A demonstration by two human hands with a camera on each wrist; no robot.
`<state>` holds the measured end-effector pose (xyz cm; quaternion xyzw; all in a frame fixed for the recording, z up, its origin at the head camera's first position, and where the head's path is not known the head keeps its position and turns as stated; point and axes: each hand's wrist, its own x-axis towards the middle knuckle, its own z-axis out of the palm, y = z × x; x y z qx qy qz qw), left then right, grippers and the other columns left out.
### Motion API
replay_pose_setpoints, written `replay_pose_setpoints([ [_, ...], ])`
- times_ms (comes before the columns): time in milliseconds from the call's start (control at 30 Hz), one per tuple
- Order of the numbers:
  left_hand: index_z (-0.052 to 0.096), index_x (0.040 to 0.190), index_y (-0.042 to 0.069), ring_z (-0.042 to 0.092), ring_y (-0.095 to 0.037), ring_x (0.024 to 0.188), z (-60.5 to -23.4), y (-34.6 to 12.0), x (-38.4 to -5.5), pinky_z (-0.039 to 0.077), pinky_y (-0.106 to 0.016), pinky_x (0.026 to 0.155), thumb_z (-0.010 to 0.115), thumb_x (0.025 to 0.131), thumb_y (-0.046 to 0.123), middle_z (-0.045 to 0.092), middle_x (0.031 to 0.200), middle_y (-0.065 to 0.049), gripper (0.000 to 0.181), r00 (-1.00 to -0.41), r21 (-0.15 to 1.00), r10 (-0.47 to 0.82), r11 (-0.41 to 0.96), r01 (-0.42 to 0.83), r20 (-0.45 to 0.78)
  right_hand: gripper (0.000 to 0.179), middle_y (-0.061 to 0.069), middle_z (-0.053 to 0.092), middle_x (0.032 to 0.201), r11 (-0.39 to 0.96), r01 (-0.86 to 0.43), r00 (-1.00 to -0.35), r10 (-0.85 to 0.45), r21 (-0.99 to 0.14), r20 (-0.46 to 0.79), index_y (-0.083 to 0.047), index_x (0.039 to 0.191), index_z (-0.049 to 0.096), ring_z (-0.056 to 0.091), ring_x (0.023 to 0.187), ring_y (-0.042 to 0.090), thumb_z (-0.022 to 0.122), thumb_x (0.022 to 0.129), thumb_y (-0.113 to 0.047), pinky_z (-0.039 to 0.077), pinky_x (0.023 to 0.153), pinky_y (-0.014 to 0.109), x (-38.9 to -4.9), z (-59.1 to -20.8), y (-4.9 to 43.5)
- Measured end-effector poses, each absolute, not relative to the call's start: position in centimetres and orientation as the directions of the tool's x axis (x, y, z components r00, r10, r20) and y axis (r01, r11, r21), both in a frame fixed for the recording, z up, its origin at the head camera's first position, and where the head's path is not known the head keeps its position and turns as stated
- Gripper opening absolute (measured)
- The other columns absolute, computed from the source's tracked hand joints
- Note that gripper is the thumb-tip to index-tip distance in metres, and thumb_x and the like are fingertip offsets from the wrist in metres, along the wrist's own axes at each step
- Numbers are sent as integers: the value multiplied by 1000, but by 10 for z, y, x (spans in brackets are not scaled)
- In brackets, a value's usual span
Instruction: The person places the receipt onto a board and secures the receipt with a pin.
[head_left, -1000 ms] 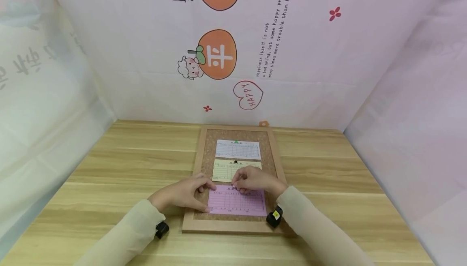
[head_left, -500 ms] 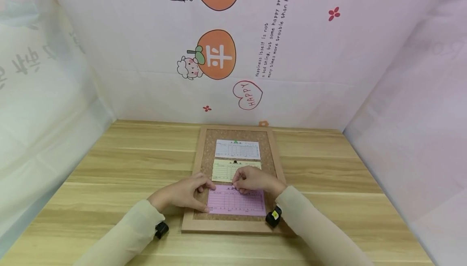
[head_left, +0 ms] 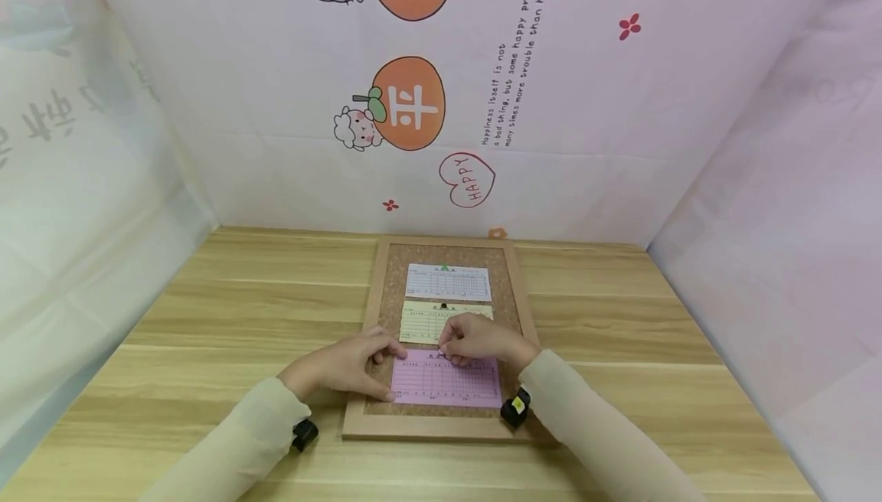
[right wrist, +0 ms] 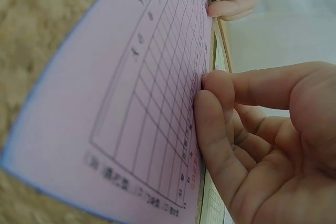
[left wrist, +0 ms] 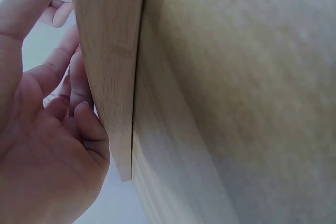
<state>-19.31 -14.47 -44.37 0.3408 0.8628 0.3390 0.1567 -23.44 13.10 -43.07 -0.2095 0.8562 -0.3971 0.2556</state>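
Observation:
A pink printed form slip (head_left: 444, 383) lies on the lower part of a wood-framed cork board (head_left: 506, 280). My left hand (head_left: 344, 366) rests at its left side, forefinger on the upper left corner and thumb on the lower left. At the slip's top middle, my right hand (head_left: 475, 337) pinches a small push pin between thumb and forefinger; the fingertips hide most of it. In the right wrist view, the right hand (right wrist: 257, 135) presses close to the slip's top edge. The left wrist view shows the left hand (left wrist: 52, 140) beside the board's frame (left wrist: 113, 51).
Above the pink slip are a yellow slip (head_left: 419, 324) with a black push pin (head_left: 444, 306) and a white slip (head_left: 448, 284) with a green push pin (head_left: 445, 267). The board lies on a wood-grain table (head_left: 262, 295). A printed cloth (head_left: 565, 180) hangs behind.
Both hands hold almost the same places on the pink slip. The view has shifted very slightly; nothing else visibly moves.

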Motion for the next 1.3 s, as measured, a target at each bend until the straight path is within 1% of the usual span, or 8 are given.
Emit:
replay_pose_setpoints([
  [567,61,125,14,49,-16,102,-446,-146,-193,45,-33,92,87,77,36,52,116,3,59,-715,679,698,538,499,-28,5,7,65,78,596,-144,-762,-576,-790,-296,-1,94,67,64,70,17,64,96,-4,57,67,33,-238,-429,131],
  [1000,61,126,14,49,-15,102,-446,-145,-195,45,-33,92,87,77,36,52,117,3,60,-713,676,701,535,507,-20,5,7,67,76,630,-144,-758,-566,-763,-325,-1,92,67,65,69,16,65,96,-4,57,66,31,-239,-424,128],
  [1300,61,125,15,49,-16,102,-446,-145,-194,45,-34,92,87,76,37,51,116,3,60,-718,675,696,544,498,-32,5,5,68,74,672,-179,-771,-550,-718,-322,-6,90,67,65,64,16,67,95,-8,55,62,30,-238,-425,127],
])
